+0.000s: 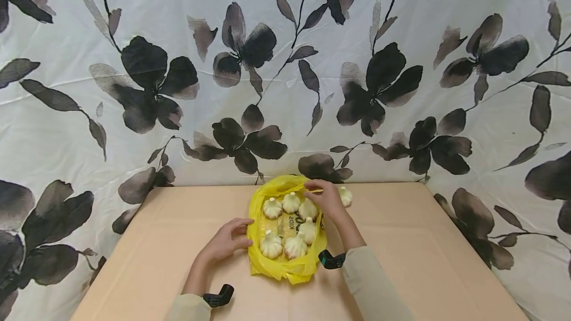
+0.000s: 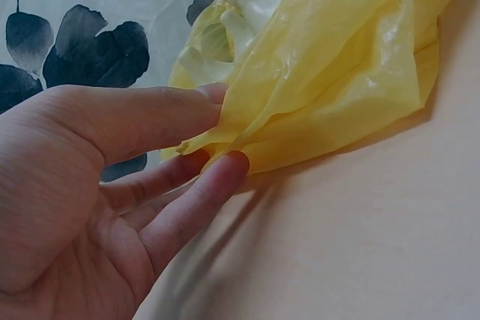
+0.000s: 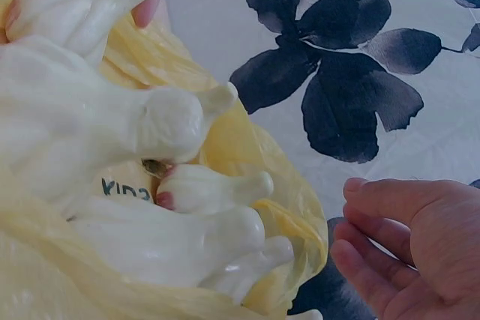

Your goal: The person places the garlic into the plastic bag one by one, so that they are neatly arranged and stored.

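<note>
A yellow plastic bag (image 1: 285,275) lies wide open on the table, with several white garlic bulbs (image 1: 270,245) in a ring inside it. Dark print, including "KIDS", shows on the yellow surface between the bulbs. At the bag's left side, my left hand (image 1: 227,239) holds a fold of the plastic between thumb and fingers, as the left wrist view (image 2: 82,177) shows up close. My right hand (image 1: 324,197) is at the far right rim, its fingers loosely bent; in the right wrist view its fingertips (image 3: 346,249) are right beside the plastic.
Another garlic bulb (image 1: 345,196) sits outside the bag, just beyond the right hand, near the table's back edge. Behind the peach-coloured table (image 1: 178,222) hangs a white cloth (image 1: 312,113) with dark flowers. Each wrist wears a black band (image 1: 219,296).
</note>
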`<state>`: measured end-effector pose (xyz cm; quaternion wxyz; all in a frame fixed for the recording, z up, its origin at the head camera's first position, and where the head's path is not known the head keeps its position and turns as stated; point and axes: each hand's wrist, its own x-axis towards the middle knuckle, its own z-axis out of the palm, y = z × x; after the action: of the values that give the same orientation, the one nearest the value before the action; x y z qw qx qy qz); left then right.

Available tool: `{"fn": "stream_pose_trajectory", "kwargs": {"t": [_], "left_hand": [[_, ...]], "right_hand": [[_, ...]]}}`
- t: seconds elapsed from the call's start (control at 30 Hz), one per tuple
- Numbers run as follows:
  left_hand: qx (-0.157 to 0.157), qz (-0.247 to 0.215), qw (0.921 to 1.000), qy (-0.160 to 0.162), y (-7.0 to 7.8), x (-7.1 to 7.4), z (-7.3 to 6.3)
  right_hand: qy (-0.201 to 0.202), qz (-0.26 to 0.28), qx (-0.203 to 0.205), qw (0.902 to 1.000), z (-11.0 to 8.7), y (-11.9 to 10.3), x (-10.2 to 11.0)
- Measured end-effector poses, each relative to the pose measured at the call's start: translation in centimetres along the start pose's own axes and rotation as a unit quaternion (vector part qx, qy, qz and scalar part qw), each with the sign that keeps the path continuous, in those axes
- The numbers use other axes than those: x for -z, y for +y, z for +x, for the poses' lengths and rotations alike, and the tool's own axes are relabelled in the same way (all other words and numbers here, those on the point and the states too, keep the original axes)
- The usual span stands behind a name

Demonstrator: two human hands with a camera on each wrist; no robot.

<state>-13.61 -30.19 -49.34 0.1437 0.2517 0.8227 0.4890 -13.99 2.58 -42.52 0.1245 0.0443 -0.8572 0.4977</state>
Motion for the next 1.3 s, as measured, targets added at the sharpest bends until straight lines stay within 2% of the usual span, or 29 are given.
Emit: {"fn": "stream_pose_trajectory", "kwargs": {"t": [0.1, 0.27, 0.33, 0.67, 0.93, 1.1, 1.3], "left_hand": [[0.005, 0.005, 1.0000, 0.002, 0.0, 0.0, -0.1], [-0.006, 0.000, 1.0000, -0.002, -0.1, 0.1, 0.0], [-0.007, -0.004, 1.0000, -0.005, -0.1, 0.2, -0.1], [0.001, -0.003, 1.0000, -0.009, 0.2, 0.3, -0.3], [-0.018, -0.042, 0.9988, -0.014, 0.4, 0.1, -0.1], [-0.013, -0.037, 0.9992, -0.009, 0.3, -0.2, -0.2], [-0.012, -0.030, 0.9994, -0.010, 0.2, -0.3, -0.3]], "right_hand": [[0.004, -0.004, 0.002, 1.0000, -0.3, -0.1, 0.6], [0.012, -0.017, -0.011, 0.9997, -0.6, 0.2, 1.9], [0.014, -0.020, -0.020, 0.9995, -0.7, 0.4, 2.3], [0.025, -0.046, -0.015, 0.9985, -1.3, 2.2, 3.7], [0.036, -0.042, -0.030, 0.9980, -1.9, 3.5, 5.2], [0.036, -0.050, -0.041, 0.9973, -2.2, 4.0, 5.8], [0.062, -0.070, -0.025, 0.9953, -2.4, 4.4, 6.7]]}}
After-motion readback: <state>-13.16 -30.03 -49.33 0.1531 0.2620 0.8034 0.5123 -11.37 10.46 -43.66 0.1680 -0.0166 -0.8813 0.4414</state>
